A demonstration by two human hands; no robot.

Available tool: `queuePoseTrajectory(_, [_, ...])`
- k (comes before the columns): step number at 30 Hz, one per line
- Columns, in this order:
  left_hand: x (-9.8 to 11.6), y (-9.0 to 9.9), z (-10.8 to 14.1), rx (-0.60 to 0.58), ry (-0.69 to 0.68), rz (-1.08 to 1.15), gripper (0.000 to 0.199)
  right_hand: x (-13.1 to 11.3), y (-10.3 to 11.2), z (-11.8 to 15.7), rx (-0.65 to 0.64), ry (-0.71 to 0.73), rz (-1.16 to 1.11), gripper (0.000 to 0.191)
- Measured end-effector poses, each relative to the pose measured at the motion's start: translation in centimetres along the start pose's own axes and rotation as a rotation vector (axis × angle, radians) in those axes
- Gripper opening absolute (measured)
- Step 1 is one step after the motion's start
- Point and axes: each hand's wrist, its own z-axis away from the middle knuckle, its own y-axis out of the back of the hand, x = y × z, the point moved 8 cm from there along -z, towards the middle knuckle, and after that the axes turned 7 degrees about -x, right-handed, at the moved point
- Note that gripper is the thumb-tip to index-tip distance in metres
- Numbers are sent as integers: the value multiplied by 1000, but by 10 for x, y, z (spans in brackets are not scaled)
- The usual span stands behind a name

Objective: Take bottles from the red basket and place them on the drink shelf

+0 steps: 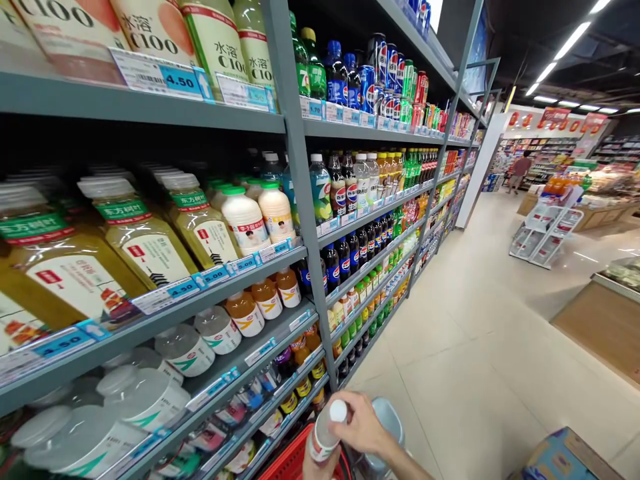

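Low in the view, a clear bottle [323,433] with a white cap and a white-and-red label is held tilted between both hands. My right hand [361,423] has its fingers curled round the upper part, close by the cap. My left hand [320,469] grips the lower part and is partly cut off by the bottom edge. A red shopping basket [290,460] sits just beneath and to the left of the bottle. Beside my right wrist stands a pale blue plastic container [389,427], partly hidden by the arm.
Grey shelving [300,167] full of drinks runs along the left. A printed cardboard box [570,457] lies at the lower right. Farther off are a wooden display stand [600,333], a white rack [547,230] and a person [521,171] in the aisle.
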Motion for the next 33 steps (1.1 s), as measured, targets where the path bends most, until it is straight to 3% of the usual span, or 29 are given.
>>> queuePoseTrajectory(3, [-18,-7,-15,18,-38,226,69,-4,27,-9,77,56,-163,25])
queuePoseTrajectory(6, [-22,-8,-2,87,-27,319,69,-1,58,-19,172,121,-252,33])
queuePoseTrajectory(9, [-1,-9,24,120,-82,439,76,9,80,-23,231,105,-246,40])
queuePoseTrajectory(12, [31,-11,43,27,-158,475,78,21,95,-18,307,56,-257,41])
queuePoseTrajectory(13, [40,-13,46,-48,-181,446,77,25,97,-16,321,37,-273,41])
queuePoseTrajectory(16, [50,-9,47,-107,-184,371,75,37,101,-12,346,-12,-293,41])
queuePoseTrajectory(21, [48,-7,46,-150,-181,306,74,40,101,-10,343,-29,-281,40])
queuePoseTrajectory(25, [48,-6,46,-208,-160,255,67,34,95,-12,267,-47,-304,42])
queuePoseTrajectory(29, [43,-6,48,-313,-72,403,57,24,90,-13,155,-25,-308,43])
queuePoseTrajectory(33, [35,-21,52,-450,63,666,61,14,87,-14,67,-4,-290,41])
